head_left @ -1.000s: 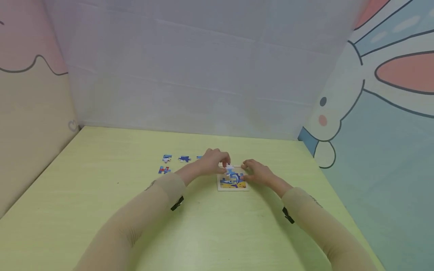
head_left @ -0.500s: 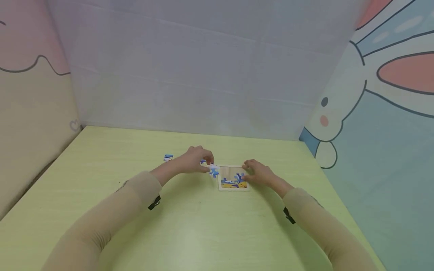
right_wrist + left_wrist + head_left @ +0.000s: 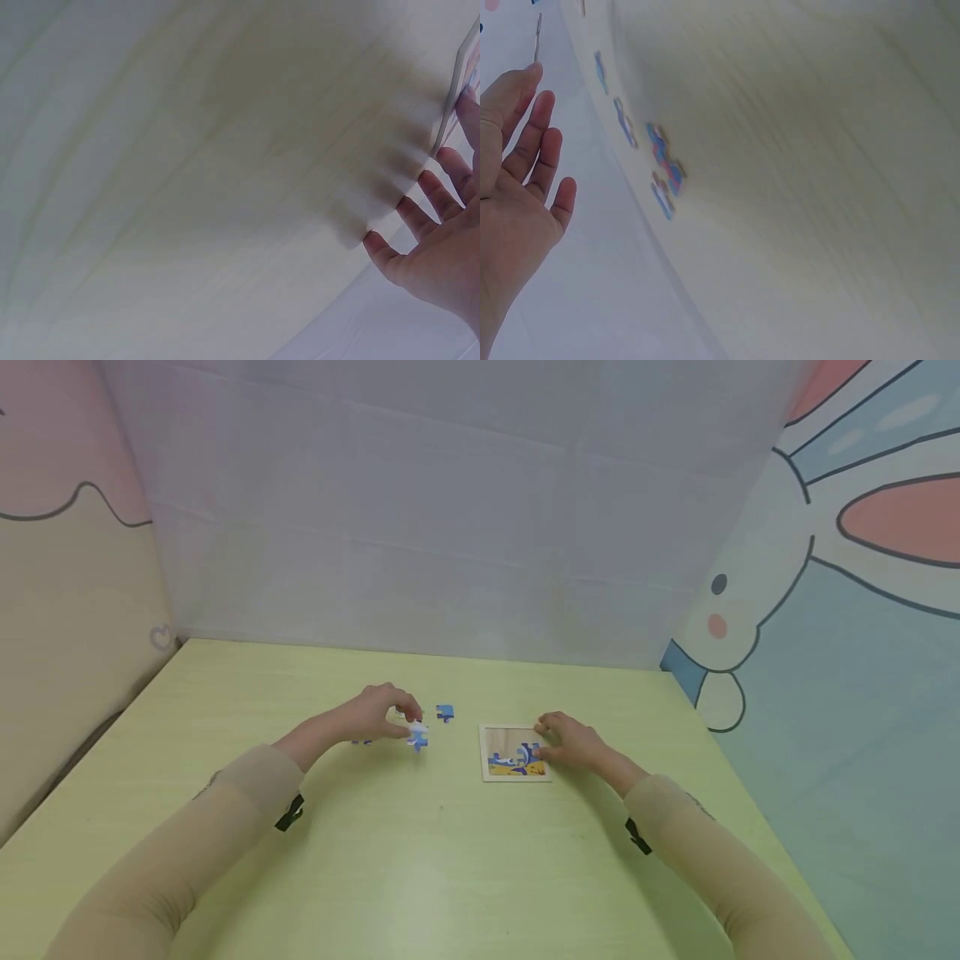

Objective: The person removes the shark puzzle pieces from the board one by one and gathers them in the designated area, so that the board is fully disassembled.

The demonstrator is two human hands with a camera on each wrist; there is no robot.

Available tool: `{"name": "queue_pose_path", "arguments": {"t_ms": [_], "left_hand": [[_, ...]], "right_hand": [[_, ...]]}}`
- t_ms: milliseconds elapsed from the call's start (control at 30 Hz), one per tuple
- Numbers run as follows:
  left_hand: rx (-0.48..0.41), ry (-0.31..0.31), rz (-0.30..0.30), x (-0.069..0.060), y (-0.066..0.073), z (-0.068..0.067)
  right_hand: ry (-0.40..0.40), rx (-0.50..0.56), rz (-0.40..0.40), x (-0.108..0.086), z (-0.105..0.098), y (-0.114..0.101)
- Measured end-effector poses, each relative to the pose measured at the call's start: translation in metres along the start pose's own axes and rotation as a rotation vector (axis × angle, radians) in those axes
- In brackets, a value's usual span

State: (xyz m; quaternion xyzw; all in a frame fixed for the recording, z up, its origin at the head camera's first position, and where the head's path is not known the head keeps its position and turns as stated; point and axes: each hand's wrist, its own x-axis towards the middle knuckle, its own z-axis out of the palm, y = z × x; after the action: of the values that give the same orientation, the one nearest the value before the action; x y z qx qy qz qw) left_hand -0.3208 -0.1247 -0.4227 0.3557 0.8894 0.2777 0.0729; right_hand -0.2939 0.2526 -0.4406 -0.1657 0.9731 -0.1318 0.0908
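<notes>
My left hand pinches a blue and white jigsaw piece between thumb and fingertips, held above the table. In the left wrist view that piece shows edge-on, and the other fingers of the hand are loosely bent. My right hand rests at the right side of a square puzzle tray. Its thumb lies on the tray and the fingers reach toward the far right corner. In the right wrist view the hand has spread fingers touching the table beside the tray edge.
Joined pieces with blue and yellow print fill the tray's near part; bare wood shows behind. One loose piece lies left of the tray. Other loose pieces lie near my left hand, partly hidden in the head view. Walls stand behind and at both sides.
My left hand has moved left, carrying the jigsaw piece from over the tray to above the loose pieces. The right hand has stayed at the tray's right side.
</notes>
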Motion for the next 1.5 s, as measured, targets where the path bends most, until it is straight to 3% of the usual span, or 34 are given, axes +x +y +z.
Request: {"name": "queue_pose_path", "arguments": {"t_ms": [300, 667, 867, 1133, 1500], "left_hand": [[-0.03, 0.001, -0.07, -0.01, -0.025, 0.003], [-0.031, -0.022, -0.073, -0.002, -0.047, 0.015], [0.026, -0.031, -0.044, 0.005, -0.047, 0.019], [0.077, -0.057, -0.098, 0.009, -0.042, 0.018], [0.053, -0.055, -0.112, 0.012, -0.031, 0.01]], "right_hand": [[0.008, 0.006, -0.009, 0.0, -0.001, 0.001], [-0.001, 0.015, 0.001, -0.001, 0.001, 0.003], [0.003, 0.019, 0.003, -0.002, 0.001, 0.001], [-0.005, 0.015, 0.008, 0.0, 0.001, -0.001], [-0.021, 0.013, 0.002, -0.002, -0.002, -0.004]]}}
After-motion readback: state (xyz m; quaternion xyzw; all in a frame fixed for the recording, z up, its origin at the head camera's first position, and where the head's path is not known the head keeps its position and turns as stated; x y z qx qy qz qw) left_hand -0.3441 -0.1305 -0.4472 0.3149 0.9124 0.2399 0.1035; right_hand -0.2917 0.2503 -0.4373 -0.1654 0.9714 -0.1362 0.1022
